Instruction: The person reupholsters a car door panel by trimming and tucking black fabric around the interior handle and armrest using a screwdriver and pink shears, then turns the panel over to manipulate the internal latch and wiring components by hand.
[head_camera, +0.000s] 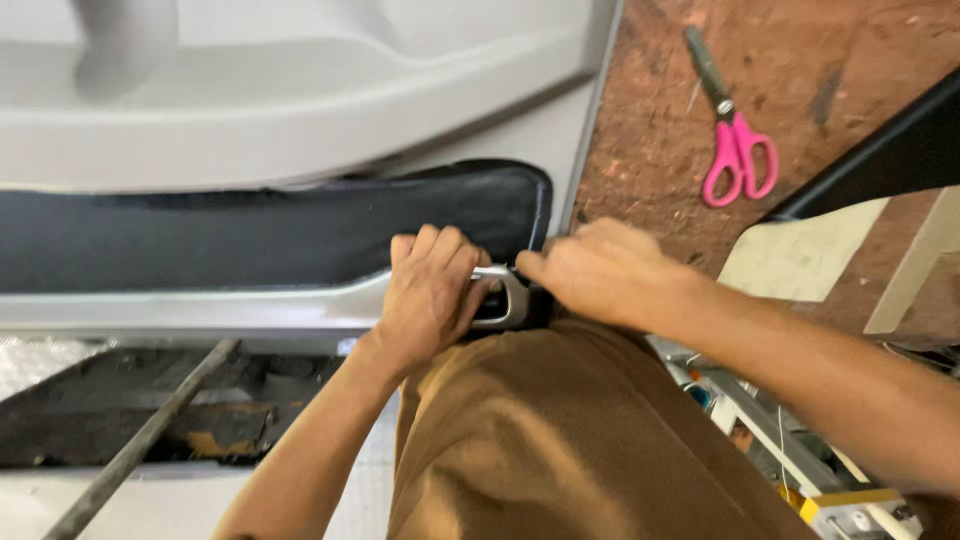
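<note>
Two hands: left hand (432, 290) | right hand (600, 272) | silver handle (508, 300) lengthwise along black pad (250, 235)

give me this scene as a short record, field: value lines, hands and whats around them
setting: grey car door panel lying flat, seen from above
left hand: fingers curled over the silver door handle at the panel's edge
right hand: fingertips pressed on the corner of the black padded insert, beside the handle
lap: brown trousers just below both hands
floor: reddish dirt floor with pink-handled scissors lying shut, apart from the hands
lower left: metal rod lying across a dark worn board
</note>
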